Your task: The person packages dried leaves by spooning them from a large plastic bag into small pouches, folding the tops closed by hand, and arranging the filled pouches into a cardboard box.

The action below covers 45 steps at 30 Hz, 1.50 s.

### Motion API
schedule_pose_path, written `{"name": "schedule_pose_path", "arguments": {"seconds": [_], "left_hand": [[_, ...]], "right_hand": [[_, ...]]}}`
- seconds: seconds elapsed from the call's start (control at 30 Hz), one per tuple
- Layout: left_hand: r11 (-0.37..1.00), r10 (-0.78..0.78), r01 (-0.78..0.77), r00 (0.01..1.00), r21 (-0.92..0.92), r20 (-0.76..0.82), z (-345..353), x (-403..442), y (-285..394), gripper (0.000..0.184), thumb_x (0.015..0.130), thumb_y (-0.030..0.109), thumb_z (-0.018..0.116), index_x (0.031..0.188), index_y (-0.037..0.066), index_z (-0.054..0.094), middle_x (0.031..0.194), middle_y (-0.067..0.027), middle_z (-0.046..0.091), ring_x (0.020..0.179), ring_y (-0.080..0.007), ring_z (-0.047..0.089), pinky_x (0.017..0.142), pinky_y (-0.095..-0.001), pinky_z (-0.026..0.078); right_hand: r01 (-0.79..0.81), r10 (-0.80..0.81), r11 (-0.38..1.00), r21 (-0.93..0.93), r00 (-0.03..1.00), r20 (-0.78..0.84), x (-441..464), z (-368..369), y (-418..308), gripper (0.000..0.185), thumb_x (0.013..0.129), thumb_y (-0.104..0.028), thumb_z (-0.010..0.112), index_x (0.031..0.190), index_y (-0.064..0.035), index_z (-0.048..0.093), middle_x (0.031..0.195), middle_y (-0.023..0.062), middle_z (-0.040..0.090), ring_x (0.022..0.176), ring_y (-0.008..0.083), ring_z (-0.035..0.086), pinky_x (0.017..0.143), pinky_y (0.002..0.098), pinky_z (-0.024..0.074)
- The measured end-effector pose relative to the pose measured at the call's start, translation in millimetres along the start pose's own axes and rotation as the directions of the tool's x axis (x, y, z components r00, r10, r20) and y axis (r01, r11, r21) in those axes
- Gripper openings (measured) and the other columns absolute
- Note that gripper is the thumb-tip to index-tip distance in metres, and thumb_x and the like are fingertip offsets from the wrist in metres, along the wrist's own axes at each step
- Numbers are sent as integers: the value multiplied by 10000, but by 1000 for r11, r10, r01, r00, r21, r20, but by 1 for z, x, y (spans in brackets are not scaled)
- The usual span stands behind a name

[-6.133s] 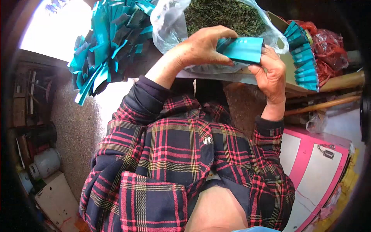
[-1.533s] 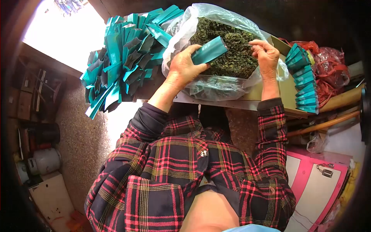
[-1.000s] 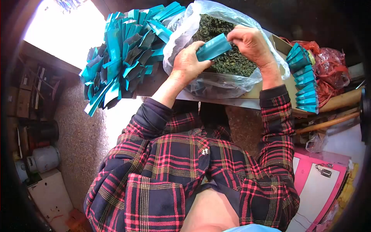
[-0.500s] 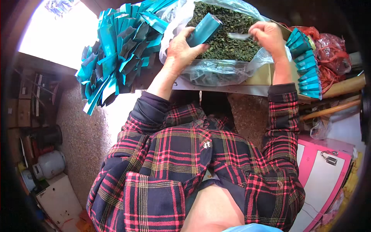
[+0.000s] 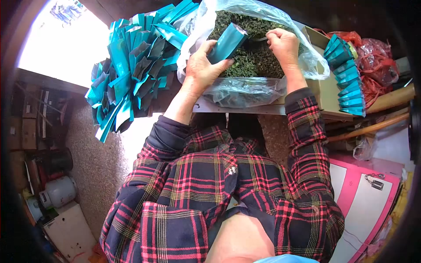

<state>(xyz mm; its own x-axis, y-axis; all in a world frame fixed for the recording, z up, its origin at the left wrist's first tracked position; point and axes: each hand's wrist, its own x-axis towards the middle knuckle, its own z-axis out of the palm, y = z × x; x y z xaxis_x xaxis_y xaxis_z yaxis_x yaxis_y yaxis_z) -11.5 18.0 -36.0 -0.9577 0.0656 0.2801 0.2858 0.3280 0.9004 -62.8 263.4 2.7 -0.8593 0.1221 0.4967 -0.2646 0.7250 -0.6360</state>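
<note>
My left hand [image 5: 202,69] is wrapped round a teal packet [image 5: 228,43], tilted with its open end up and to the right. The packet is over the left part of a clear plastic bag [image 5: 239,93] full of dark green dried leaves [image 5: 245,64]. My right hand [image 5: 283,45] pinches a small pale scoop [image 5: 259,39] above the leaves, to the right of the packet's mouth. The scoop's far end is hard to make out against the leaves.
Many teal packets [image 5: 120,63] are heaped left of the bag. A row of teal packets [image 5: 348,83] stands along the right of a cardboard box [image 5: 326,94]. Beyond it lie red plastic bags [image 5: 375,59]. A pink and white cabinet [image 5: 359,193] is at lower right.
Over the last second my right hand moved from the packet's mouth out to the right, then back left over the leaves with the scoop. My left hand keeps the packet, now tilted more upright.
</note>
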Motion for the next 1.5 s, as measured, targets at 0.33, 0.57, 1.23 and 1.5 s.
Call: {"name": "schedule_pose_path", "arguments": {"seconds": [0.33,0.57,1.23,1.5], "left_hand": [[995,-8,7,1000,97,11,-2,-4,23,618,670,249,841,1184,38,570,1044,-118,650,998,-194,603,881,-309,457],[976,-36,27,999,217,38,-4,-4,32,643,650,291,822,1186,46,566,1077,-180,647,1006,-262,628,875,-340,473],[976,-5,0,1000,218,23,-3,-7,28,631,644,287,822,1178,72,565,1053,-175,648,975,-288,634,842,-360,483],[977,4,-6,1000,215,9,-3,-7,26,652,647,314,820,1193,81,551,1084,-179,642,1013,-311,625,876,-377,479]], "right_hand": [[68,-66,966,251,998,-16,-4,-16,-7,84,794,-59,635,821,-61,715,619,10,642,553,72,586,549,221,471],[41,-72,907,419,996,57,0,-38,-12,116,819,6,614,853,-44,714,663,-6,639,559,40,549,522,190,459],[840,-781,537,-76,529,330,10,-55,-112,130,722,57,612,810,-37,631,773,97,625,722,276,628,636,346,506],[214,-223,975,63,945,239,5,-76,-46,100,786,-25,588,784,-37,687,567,11,584,525,48,545,463,211,402]]}}
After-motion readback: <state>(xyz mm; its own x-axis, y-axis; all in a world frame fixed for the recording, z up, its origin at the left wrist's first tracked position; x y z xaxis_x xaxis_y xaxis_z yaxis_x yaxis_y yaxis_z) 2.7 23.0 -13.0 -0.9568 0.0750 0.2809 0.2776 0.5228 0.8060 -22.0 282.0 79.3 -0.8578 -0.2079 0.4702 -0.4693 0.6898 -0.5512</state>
